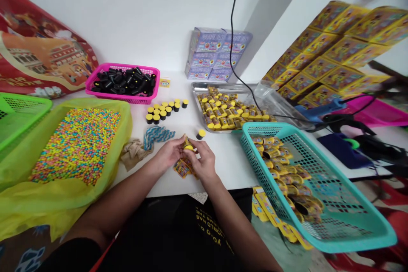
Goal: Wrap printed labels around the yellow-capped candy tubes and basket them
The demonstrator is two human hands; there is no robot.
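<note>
Both my hands meet over the white table. My left hand [168, 151] and my right hand [202, 158] pinch a small yellow-capped tube [188, 146] with a yellow wrapper. Partly under my hands lies a small pile of printed yellow wrappers [183, 168]. A single black tube with a yellow cap [200, 134] stands just beyond my fingers. Further back stands a cluster of similar capped tubes [166, 109]. Left of my left hand lie a beige cloth [134, 153] and a twisted blue-and-white strip [156, 136].
A pink basket [127, 99] holds black tubes. A metal tray [195, 91] holds wrapped tubes, and more fill a teal basket [338, 247]. Multicoloured candies fill a yellow-lined tray [76, 144]. Printed boxes [338, 51] are stacked at right, beside a blue glue gun [318, 110].
</note>
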